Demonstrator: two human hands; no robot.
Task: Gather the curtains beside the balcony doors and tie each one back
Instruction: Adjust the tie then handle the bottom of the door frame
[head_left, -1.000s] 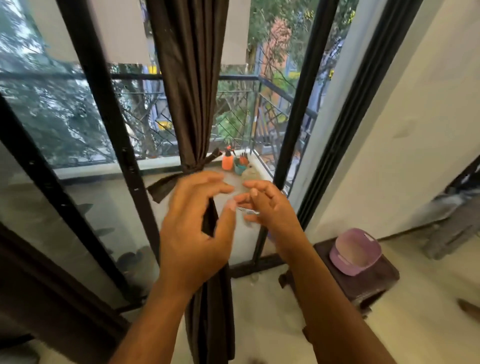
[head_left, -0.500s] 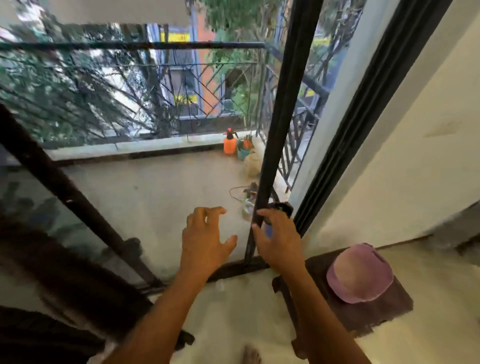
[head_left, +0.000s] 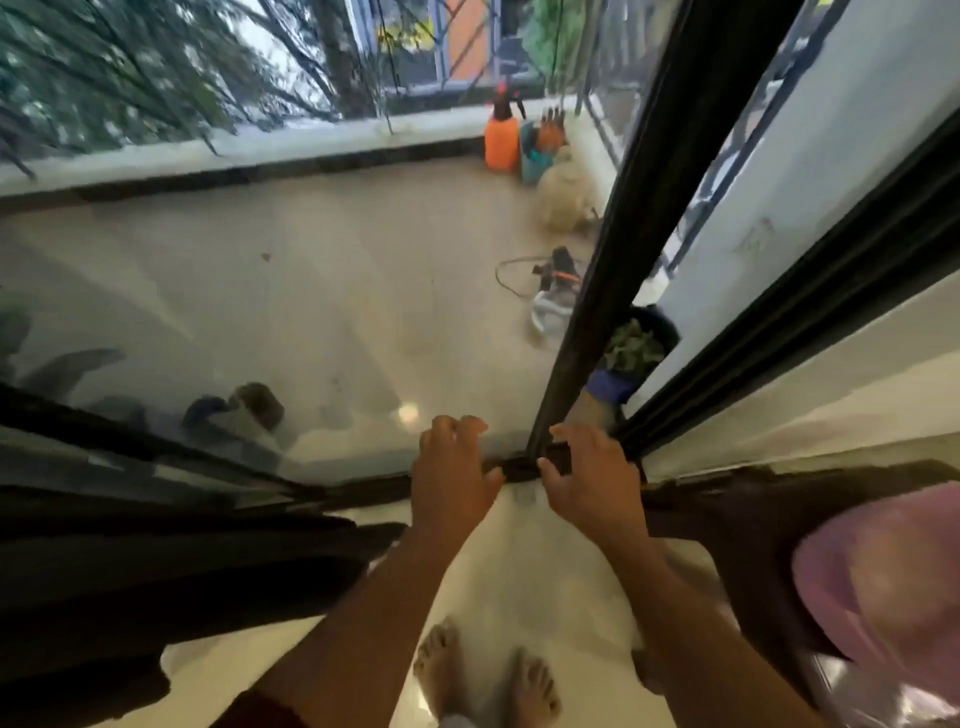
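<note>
My left hand (head_left: 451, 475) hangs out in front of me with the fingers loosely curled and nothing in them. My right hand (head_left: 592, 480) is just beside it, fingers bent the same slack way; a dark bit shows at its fingertips, but the blur is too strong for me to tell whether I pinch anything or whether that is only the door track behind. Both hands sit over the bottom rail of the balcony door (head_left: 613, 249), right where its black upright meets the floor.

The curtain (head_left: 156, 561) lies low on my left as a dark, smeared mass of cloth running from the left edge toward my left forearm; neither hand touches it. I cannot make out a tie on it from here.

Below my arms my bare feet (head_left: 483, 675) stand on the pale floor. To my right is a dark stool (head_left: 737, 525) with a pink tub (head_left: 883, 577) on it.

Through the glass I see the balcony floor. In its far corner stand an orange spray bottle (head_left: 502, 140) and, touching it, a teal cup (head_left: 535, 156) with some tools in it. Nearer the door frame lies a coil of cord with a small device (head_left: 556, 270), and beside the frame a dark pot with a leafy plant (head_left: 636, 348).
</note>
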